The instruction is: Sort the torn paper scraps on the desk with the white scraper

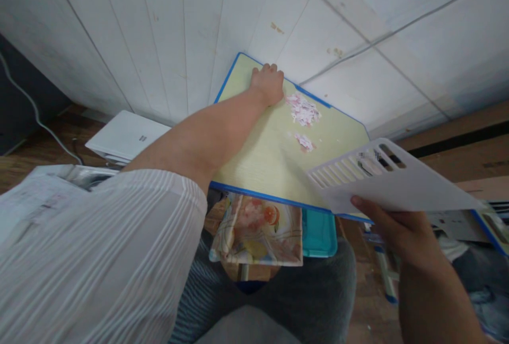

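Note:
A pale yellow tabletop (262, 148) with blue edging stands in front of me, close to the wall. My left hand (268, 85) reaches across to its far edge, the fingers curled over the rim. Just right of that hand lies a heap of small white and pink paper scraps (304, 109). A smaller cluster of scraps (305, 142) sits nearer to me. My right hand (397, 227) grips a flat white plastic panel (382, 187) with a row of slots, the thumb on its upper face. The panel is raised over the tabletop's right side and covers part of it.
White wall panels (159, 26) rise behind the tabletop, with a grey cable (421, 18) along them. A white box-like device (127, 134) and papers (43, 195) are at left. Below the near edge are a fruit-print cloth (262, 232) and a teal container (319, 232). Cardboard (473, 158) stands at right.

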`<action>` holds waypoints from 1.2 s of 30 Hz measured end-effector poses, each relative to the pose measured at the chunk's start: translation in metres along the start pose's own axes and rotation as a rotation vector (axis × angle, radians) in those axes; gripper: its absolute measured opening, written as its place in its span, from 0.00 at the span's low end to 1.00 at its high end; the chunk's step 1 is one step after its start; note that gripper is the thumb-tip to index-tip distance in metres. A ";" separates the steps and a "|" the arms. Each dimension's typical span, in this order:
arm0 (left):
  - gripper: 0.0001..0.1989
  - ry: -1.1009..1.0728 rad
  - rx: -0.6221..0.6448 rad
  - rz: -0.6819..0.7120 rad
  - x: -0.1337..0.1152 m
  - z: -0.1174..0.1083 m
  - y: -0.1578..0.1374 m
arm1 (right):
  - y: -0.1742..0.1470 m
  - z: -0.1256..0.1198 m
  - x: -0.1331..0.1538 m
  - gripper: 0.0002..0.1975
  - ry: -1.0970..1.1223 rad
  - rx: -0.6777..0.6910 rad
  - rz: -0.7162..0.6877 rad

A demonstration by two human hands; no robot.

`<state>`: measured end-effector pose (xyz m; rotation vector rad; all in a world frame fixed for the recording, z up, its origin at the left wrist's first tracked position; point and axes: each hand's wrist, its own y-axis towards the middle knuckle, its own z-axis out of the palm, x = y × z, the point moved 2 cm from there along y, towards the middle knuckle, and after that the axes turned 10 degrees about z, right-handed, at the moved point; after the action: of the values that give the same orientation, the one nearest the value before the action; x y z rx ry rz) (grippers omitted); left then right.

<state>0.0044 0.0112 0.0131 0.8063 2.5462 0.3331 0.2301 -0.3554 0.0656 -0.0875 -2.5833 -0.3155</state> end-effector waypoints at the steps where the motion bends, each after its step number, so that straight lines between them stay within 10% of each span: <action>1: 0.30 -0.019 0.002 -0.003 0.001 0.000 0.000 | 0.003 -0.002 -0.009 0.14 0.037 -0.063 0.055; 13: 0.36 -0.053 0.057 -0.064 0.010 0.005 0.001 | 0.113 -0.015 -0.056 0.07 0.754 -0.416 0.273; 20: 0.32 0.031 0.053 -0.090 0.009 0.001 -0.001 | 0.174 0.050 -0.040 0.23 0.769 -0.147 0.231; 29: 0.23 0.086 0.034 -0.064 0.008 -0.002 -0.003 | 0.190 0.050 -0.021 0.12 0.086 0.063 -0.230; 36: 0.24 0.182 0.076 -0.088 0.011 -0.002 0.002 | 0.179 0.055 -0.018 0.16 0.148 0.366 -0.533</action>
<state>-0.0042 0.0190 0.0118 0.7169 2.7698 0.2955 0.2407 -0.1683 0.0476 0.7342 -2.4324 -0.0281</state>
